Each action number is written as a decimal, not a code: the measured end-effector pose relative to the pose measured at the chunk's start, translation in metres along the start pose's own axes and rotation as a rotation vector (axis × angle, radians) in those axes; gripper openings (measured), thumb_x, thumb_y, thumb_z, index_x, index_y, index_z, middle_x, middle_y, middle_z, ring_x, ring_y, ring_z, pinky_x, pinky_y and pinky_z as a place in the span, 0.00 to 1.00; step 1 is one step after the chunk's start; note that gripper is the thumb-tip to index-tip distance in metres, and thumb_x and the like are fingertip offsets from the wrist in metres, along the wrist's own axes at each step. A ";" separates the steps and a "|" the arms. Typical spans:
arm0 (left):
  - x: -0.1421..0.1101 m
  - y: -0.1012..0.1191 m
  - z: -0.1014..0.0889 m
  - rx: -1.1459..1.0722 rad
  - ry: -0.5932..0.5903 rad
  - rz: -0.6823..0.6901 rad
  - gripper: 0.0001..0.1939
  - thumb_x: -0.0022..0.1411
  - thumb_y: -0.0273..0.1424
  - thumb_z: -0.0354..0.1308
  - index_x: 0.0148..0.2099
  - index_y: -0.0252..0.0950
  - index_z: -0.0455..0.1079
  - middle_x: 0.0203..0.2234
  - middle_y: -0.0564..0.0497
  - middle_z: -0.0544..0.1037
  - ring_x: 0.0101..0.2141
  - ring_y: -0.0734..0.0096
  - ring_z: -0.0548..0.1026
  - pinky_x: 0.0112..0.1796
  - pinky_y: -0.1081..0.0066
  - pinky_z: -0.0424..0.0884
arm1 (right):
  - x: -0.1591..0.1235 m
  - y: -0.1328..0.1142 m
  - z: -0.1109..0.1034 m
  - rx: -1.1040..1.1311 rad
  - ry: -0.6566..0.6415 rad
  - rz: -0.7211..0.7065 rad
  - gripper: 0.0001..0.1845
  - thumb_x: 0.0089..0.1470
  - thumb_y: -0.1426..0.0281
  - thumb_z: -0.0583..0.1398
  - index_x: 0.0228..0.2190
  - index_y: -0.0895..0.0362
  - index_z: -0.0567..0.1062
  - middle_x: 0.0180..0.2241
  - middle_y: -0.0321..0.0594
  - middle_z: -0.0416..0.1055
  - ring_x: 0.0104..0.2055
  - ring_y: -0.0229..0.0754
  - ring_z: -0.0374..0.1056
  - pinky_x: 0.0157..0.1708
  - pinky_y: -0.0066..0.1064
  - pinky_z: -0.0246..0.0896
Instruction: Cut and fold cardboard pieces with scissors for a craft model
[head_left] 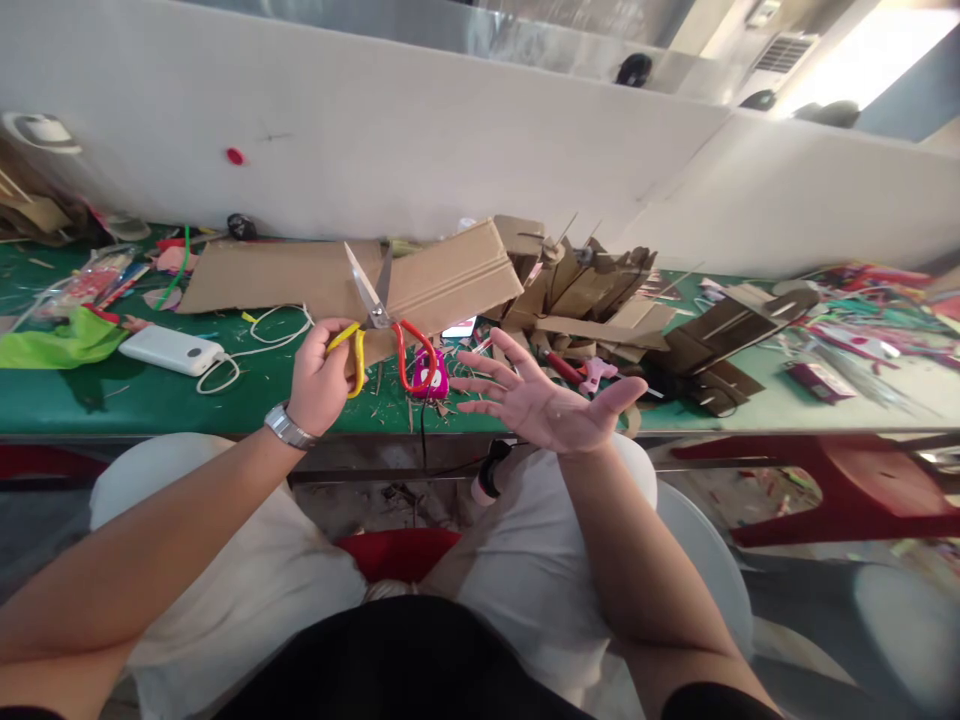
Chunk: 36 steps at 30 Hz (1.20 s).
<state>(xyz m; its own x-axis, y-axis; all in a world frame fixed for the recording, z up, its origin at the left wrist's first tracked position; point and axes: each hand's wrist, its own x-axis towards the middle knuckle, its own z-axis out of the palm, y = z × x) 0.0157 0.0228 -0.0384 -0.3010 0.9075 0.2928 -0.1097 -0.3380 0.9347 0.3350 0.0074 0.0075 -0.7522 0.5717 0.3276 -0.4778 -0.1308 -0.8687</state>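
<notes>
My left hand (321,378), with a metal watch at the wrist, grips the yellow handle of a pair of scissors (380,318). Their blades are spread and point up and away, and the orange-red handle hangs free to the right. Palm up with fingers spread, my right hand (544,400) holds nothing. Behind the scissors lie a flat cardboard sheet (281,275) and a creased cardboard piece (454,280). A magenta gadget (430,376) with a white face pattern sits on the table between my hands, partly behind the orange-red handle.
On the green table (247,400) a white power bank (171,350) with a cable lies left, near a lime-green cloth (64,342). Cut cardboard (592,285) is heaped behind my right hand. A white partition (450,130) stands along the back. Red stools (847,480) are below, right.
</notes>
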 end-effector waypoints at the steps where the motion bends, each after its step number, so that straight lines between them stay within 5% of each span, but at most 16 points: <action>1: 0.000 0.000 0.000 0.002 -0.001 -0.005 0.06 0.68 0.33 0.65 0.47 0.42 0.77 0.31 0.54 0.77 0.20 0.76 0.74 0.16 0.80 0.68 | 0.000 0.001 -0.001 0.005 -0.022 0.001 0.65 0.47 0.21 0.54 0.75 0.42 0.55 0.76 0.47 0.54 0.74 0.62 0.56 0.71 0.57 0.55; 7: -0.002 0.003 0.002 0.022 0.024 -0.067 0.07 0.67 0.33 0.64 0.47 0.42 0.76 0.32 0.53 0.77 0.20 0.75 0.74 0.15 0.78 0.68 | 0.000 0.004 -0.008 -0.052 -0.092 0.026 0.67 0.42 0.26 0.65 0.74 0.44 0.58 0.71 0.53 0.61 0.66 0.60 0.67 0.65 0.52 0.64; 14: -0.003 0.001 0.000 0.036 -0.009 -0.016 0.06 0.69 0.32 0.63 0.48 0.42 0.76 0.32 0.53 0.77 0.20 0.76 0.75 0.15 0.80 0.67 | -0.001 0.004 -0.015 -0.144 -0.116 0.034 0.66 0.40 0.38 0.77 0.73 0.43 0.61 0.69 0.51 0.64 0.65 0.57 0.68 0.63 0.46 0.67; 20: -0.004 0.000 0.000 0.050 -0.033 0.037 0.05 0.70 0.31 0.63 0.47 0.42 0.77 0.32 0.53 0.77 0.20 0.77 0.74 0.15 0.81 0.67 | -0.007 -0.010 -0.021 -0.600 -0.080 0.111 0.45 0.41 0.49 0.80 0.57 0.50 0.78 0.58 0.47 0.71 0.62 0.52 0.68 0.64 0.44 0.63; 24: -0.004 0.000 0.000 0.081 -0.013 0.021 0.05 0.70 0.31 0.63 0.47 0.42 0.78 0.35 0.52 0.78 0.22 0.76 0.75 0.15 0.81 0.69 | -0.004 -0.019 -0.020 -0.889 -0.092 0.201 0.39 0.41 0.47 0.80 0.49 0.55 0.81 0.49 0.45 0.76 0.51 0.49 0.72 0.55 0.40 0.67; 29: -0.005 0.001 0.000 0.094 -0.011 0.028 0.05 0.70 0.31 0.62 0.47 0.42 0.78 0.37 0.51 0.77 0.23 0.75 0.75 0.15 0.80 0.69 | 0.000 -0.021 -0.015 -0.928 -0.157 0.302 0.27 0.47 0.47 0.77 0.34 0.57 0.83 0.33 0.38 0.77 0.35 0.41 0.72 0.37 0.31 0.66; 36: -0.006 0.004 0.002 0.081 -0.024 0.024 0.04 0.69 0.32 0.63 0.46 0.42 0.77 0.35 0.51 0.77 0.23 0.75 0.74 0.15 0.81 0.68 | 0.002 -0.019 -0.014 -0.899 -0.093 0.283 0.20 0.58 0.52 0.73 0.30 0.57 0.87 0.28 0.42 0.81 0.31 0.41 0.75 0.33 0.31 0.68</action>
<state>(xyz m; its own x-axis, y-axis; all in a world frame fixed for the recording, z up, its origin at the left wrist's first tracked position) 0.0186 0.0165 -0.0365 -0.2800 0.9053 0.3195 -0.0254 -0.3397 0.9402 0.3489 0.0220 0.0197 -0.8385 0.5421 0.0553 0.2277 0.4407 -0.8683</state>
